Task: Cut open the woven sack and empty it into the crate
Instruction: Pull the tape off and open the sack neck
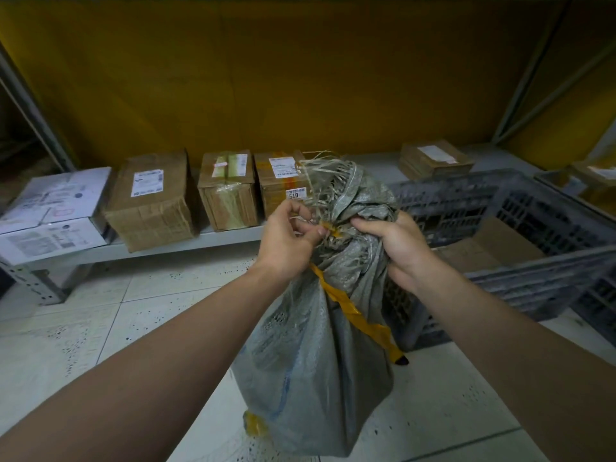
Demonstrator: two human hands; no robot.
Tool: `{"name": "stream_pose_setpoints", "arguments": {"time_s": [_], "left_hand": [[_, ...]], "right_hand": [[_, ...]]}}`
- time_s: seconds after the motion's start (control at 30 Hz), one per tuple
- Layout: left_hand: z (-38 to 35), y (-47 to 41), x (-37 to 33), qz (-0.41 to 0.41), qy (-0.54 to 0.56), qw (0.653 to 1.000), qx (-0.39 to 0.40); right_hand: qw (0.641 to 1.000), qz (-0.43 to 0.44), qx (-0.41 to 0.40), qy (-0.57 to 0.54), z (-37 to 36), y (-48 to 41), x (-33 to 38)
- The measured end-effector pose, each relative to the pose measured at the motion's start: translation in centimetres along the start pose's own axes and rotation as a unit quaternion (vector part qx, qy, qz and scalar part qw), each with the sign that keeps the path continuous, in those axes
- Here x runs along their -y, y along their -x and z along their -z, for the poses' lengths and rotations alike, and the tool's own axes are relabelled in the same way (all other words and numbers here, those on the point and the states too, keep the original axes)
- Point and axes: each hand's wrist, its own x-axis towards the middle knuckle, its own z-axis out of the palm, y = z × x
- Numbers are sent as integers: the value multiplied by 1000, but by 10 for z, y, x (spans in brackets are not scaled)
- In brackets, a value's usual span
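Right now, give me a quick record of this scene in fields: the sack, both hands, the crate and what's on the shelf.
sack: grey woven sack, upright on the floor, neck tied with yellow tape
left hand: left hand pinching the tie
right hand: right hand gripping the neck
crate: grey crate, right of sack
shelf: cardboard boxes

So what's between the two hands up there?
The head view shows the sack's bunched, frayed neck with a yellow tie between the left hand and right hand.

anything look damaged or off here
The woven sack has a badly frayed mouth, loose strands splaying above its yellow tie. The large cardboard box on the low shelf is crumpled and leaning.
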Motion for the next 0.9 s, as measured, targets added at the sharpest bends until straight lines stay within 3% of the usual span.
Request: {"name": "stream_pose_setpoints", "arguments": {"time_s": [0.23,0.43,0.63,0.7,0.8,0.83,0.9], "left_hand": [[3,-1,0,28,103,993,44],[17,-2,7,66,168,982,48],[36,2,15,191,362,906,104],[40,0,19,216,328,914,101],[39,1,23,203,171,963,38],[39,4,21,182,139,972,53],[36,11,15,142,95,972,162]], "right_hand": [[992,-56,13,-113,3,-4,-2],[998,6,-55,-6,1,-4,12],[992,47,-97,57,6,-6,7],[990,51,-121,58,7,-7,6],[984,66,-158,51,9,-9,6],[982,70,-168,54,9,-10,5],[978,76,-183,64,6,-11,4]]}}
